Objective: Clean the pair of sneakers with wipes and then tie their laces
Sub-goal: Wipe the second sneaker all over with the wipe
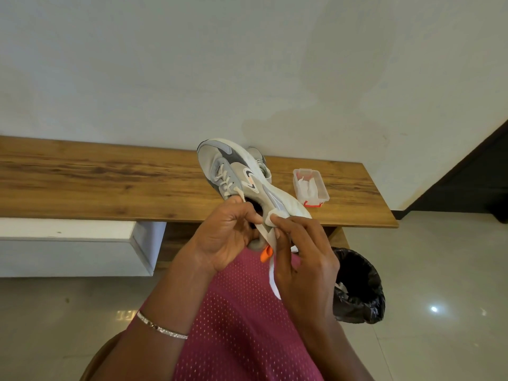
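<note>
- The right hand's (305,259) fingers (287,225) are curled and pinch a bunched white wipe (273,218), pressing it against the heel side of a grey-and-white sneaker (236,171).
- The left hand (225,235) grips the same sneaker at its collar, fingers bent round the rim of the opening beside the lowest laces (226,182), which hang untied.
- The held sneaker is up in the air in front of the person. Its long axis runs from the heel, between the two hands, up and away to the toe at the upper left, with the pale sole turned to the right.
- Both hands touch the heel end. The toe and forefoot lie farthest from the wipe, so the next strokes would probably have to travel outward along the side, or the left hand would have to turn the shoe.
- An orange pull tab (266,254) sticks out below the heel, and a white strip (274,283) dangles under it; I cannot tell whether that is lace or wipe.
- The second sneaker (260,160) rests on the wooden surface (110,182), mostly hidden behind the held one.
- A clear box of wipes (324,188) stands open on the surface, just to the right of the shoes and nearer the right hand.
- A bin lined with a black bag (368,303) sits on the floor at lower right with something white inside.
- Nothing lies between the hands and the box or bin.
</note>
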### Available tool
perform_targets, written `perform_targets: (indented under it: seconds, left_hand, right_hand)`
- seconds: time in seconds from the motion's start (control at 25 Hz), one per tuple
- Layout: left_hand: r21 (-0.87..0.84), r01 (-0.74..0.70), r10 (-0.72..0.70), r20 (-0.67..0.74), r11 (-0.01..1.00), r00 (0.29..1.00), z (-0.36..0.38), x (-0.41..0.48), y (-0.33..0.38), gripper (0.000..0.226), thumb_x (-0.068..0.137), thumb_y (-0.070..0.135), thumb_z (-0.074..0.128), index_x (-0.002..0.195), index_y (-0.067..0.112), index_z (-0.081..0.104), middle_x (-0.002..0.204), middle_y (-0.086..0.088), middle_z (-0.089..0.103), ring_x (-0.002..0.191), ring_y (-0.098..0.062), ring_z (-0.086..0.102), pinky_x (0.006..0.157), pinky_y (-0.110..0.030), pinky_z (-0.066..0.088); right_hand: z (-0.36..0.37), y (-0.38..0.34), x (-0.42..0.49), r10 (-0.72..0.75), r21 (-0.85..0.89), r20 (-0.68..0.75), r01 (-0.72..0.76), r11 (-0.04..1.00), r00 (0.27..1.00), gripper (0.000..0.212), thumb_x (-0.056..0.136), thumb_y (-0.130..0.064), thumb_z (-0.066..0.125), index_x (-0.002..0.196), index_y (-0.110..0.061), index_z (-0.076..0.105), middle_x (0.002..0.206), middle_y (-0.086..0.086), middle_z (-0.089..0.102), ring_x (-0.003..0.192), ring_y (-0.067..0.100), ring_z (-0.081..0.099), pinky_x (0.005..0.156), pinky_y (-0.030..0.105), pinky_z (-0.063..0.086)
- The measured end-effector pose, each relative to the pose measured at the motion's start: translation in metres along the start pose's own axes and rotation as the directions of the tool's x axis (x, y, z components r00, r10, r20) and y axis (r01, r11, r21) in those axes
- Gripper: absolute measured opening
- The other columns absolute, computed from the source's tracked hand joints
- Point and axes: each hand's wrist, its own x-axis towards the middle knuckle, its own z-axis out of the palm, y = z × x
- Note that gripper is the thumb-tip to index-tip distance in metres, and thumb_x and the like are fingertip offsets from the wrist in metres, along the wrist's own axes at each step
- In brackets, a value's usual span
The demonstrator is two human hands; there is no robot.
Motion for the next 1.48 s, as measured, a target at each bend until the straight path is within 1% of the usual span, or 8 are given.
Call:
perform_targets:
  seconds: [0.12,0.32,0.64,0.72,0.88,1.24,1.36,1.48]
  left_hand:
    - [-0.123,-0.008,0.017,0.074,0.992,0.997,-0.001,0.0,0.001,0.034,0.075,-0.003,0.049,0.109,0.003,0.051,0.085,-0.015,0.06,0.063,-0.022,0.063,0.049,-0.03,0.05]
    - [-0.184,-0.004,0.018,0.076,0.983,0.997,-0.01,0.004,0.003,0.057,0.07,0.002,0.059,0.127,0.005,0.052,0.124,-0.02,0.051,0.112,-0.037,0.047,0.089,-0.044,0.045]
    - [-0.205,0.011,0.013,0.114,0.979,0.993,-0.005,0.002,0.001,0.032,0.08,0.0,0.051,0.112,0.004,0.05,0.095,-0.016,0.056,0.074,-0.023,0.059,0.055,-0.031,0.052]
    - [-0.199,-0.007,0.026,0.095,0.98,0.995,-0.007,0.002,0.004,0.033,0.08,-0.001,0.05,0.112,0.005,0.051,0.097,-0.015,0.059,0.078,-0.024,0.063,0.059,-0.034,0.055]
    - [-0.181,-0.037,0.047,0.053,0.983,0.997,-0.016,0.006,0.005,0.06,0.069,0.002,0.067,0.127,0.002,0.051,0.124,-0.022,0.049,0.113,-0.039,0.047,0.095,-0.046,0.044]
    - [-0.158,0.004,0.002,0.036,0.987,0.999,-0.011,0.002,0.001,0.026,0.079,0.006,0.063,0.104,0.005,0.056,0.098,-0.018,0.055,0.079,-0.023,0.06,0.062,-0.033,0.052]
    - [-0.118,0.003,-0.005,-0.018,0.993,1.0,-0.016,0.004,0.002,0.051,0.072,0.017,0.08,0.116,0.005,0.057,0.117,-0.02,0.049,0.092,-0.031,0.054,0.069,-0.037,0.045]
    - [-0.118,-0.012,0.002,-0.083,0.993,0.997,-0.013,0.006,0.0,0.045,0.077,0.016,0.076,0.118,0.004,0.062,0.111,-0.018,0.062,0.093,-0.027,0.063,0.075,-0.036,0.055]
  right_hand:
    - [-0.002,-0.001,0.0,-0.053,-0.015,0.013,0.053,0.998,0.999,0.021,0.091,-0.006,0.067,0.111,-0.006,0.073,0.106,0.006,0.066,0.097,0.016,0.064,0.075,0.029,0.056]
    - [-0.007,-0.003,-0.002,-0.082,0.039,0.081,0.079,0.996,0.993,0.019,0.094,-0.012,0.063,0.109,-0.006,0.073,0.104,0.004,0.066,0.096,0.014,0.063,0.074,0.03,0.055]
    - [0.001,-0.005,0.025,-0.126,-0.112,0.143,0.142,0.983,0.982,0.028,0.091,-0.018,0.055,0.111,-0.011,0.073,0.105,0.006,0.066,0.097,0.022,0.059,0.071,0.033,0.053]
    - [-0.001,-0.003,0.015,-0.112,-0.109,0.153,0.129,0.986,0.982,0.026,0.092,-0.014,0.055,0.112,-0.009,0.072,0.106,0.006,0.065,0.097,0.021,0.06,0.071,0.033,0.054]
    - [-0.004,-0.001,0.0,-0.099,-0.058,0.129,0.107,0.993,0.987,0.03,0.095,-0.019,0.051,0.109,-0.007,0.073,0.102,0.006,0.066,0.093,0.019,0.061,0.071,0.033,0.055]
    - [0.009,-0.002,0.026,-0.099,-0.143,0.18,0.126,0.982,0.979,0.024,0.089,-0.011,0.06,0.109,-0.011,0.073,0.104,0.007,0.065,0.095,0.022,0.058,0.068,0.03,0.05]
    - [0.006,-0.004,0.008,-0.087,-0.068,0.167,0.099,0.993,0.982,0.032,0.097,-0.024,0.05,0.113,-0.008,0.073,0.103,0.005,0.066,0.093,0.019,0.06,0.07,0.031,0.054]
    - [0.004,-0.005,0.002,-0.052,-0.057,0.101,0.058,0.997,0.994,0.031,0.099,-0.025,0.053,0.113,-0.007,0.073,0.101,0.005,0.066,0.092,0.018,0.061,0.07,0.029,0.053]
